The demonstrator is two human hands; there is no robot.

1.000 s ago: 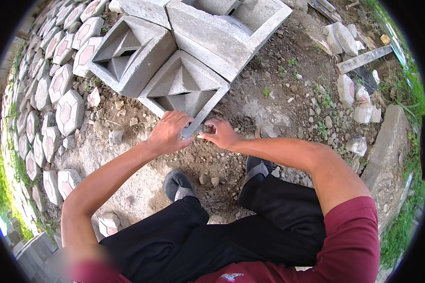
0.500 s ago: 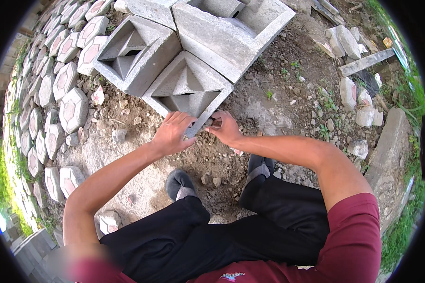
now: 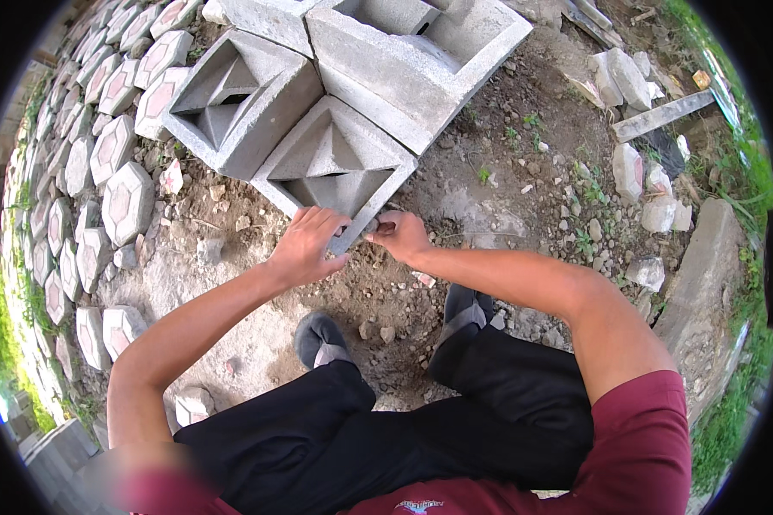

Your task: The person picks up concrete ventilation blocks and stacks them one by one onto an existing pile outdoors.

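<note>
At the bottom of the frame, black trousers [image 3: 386, 438] and two grey shoes [image 3: 322, 339] stand on bare dirt [image 3: 386, 300]. Just above, at centre, the left hand [image 3: 305, 247] and right hand [image 3: 398, 234] both close on the near corner of a grey block [image 3: 335, 163]. It touches two more blocks [image 3: 232, 94] above. Hexagonal pavers [image 3: 124, 197] line the left edge; rubble [image 3: 653, 206] lies at right.

square concrete vent blocks [image 3: 333, 163]: 4 at least partly in view | hexagonal pavers [image 3: 127, 202]: too many to count, over 20 | hands [image 3: 305, 247]: 2 | shoes [image 3: 319, 337]: 2 | loose grey stone chunks [image 3: 627, 167]: about 8 | plank [image 3: 661, 116]: 1
</note>
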